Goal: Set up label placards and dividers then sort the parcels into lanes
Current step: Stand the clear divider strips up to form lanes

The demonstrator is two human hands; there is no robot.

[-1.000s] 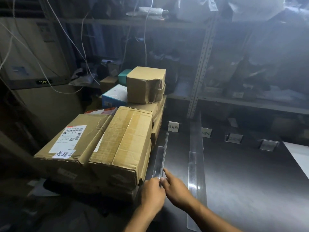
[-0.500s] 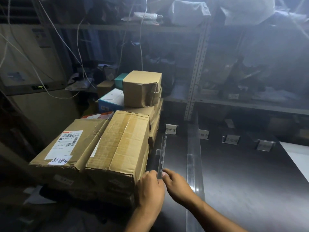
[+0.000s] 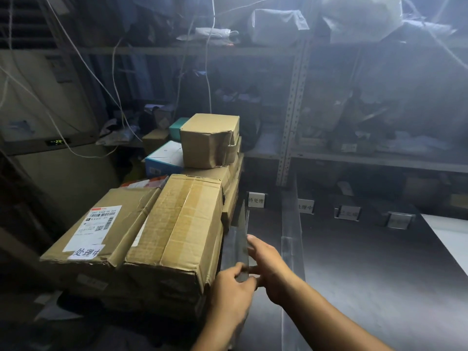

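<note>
1. The parcels are stacked at the left of the tabletop. A labelled parcel and a taped parcel sit in front, and a small box sits on top further back. I judge the cardboard stiff but dented, and the big ones heavy enough to need a hand under each end.
2. My left hand pinches the near end of the clear divider.
3. That divider stands on edge just beside the taped parcel and runs back toward the placards. It looks thin, light, rigid and slick, so I judge it likely to tip or slide. I would hold it low by the faces, not by the top edge.
4. My right hand lies with straight fingers against the divider's right face, steadying it without gripping.
5. A second divider stands upright further right.
6. Four placards stand along the back: first placard, second placard, third placard and fourth placard.
</note>
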